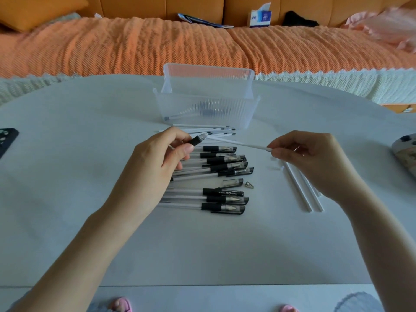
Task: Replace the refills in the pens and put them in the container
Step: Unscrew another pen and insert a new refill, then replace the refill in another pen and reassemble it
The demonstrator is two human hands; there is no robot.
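Observation:
My left hand (162,152) grips a pen barrel (198,140) by its black grip, open end pointing right. My right hand (308,154) pinches the end of a white refill (236,143), whose far tip lies at the barrel's mouth. Below them, several capped black pens (222,176) lie in a row on the white table (202,244). A loose cap (233,182) and a metal tip cone (249,185) sit beside the row. The clear ribbed container (207,109) stands behind, lid up, with one pen (180,117) inside.
More white refills (202,130) lie in front of the container, and several white refill tubes (301,190) lie under my right wrist. A black device (5,140) sits at the left edge, a patterned object (405,152) at the right. An orange sofa runs behind the table.

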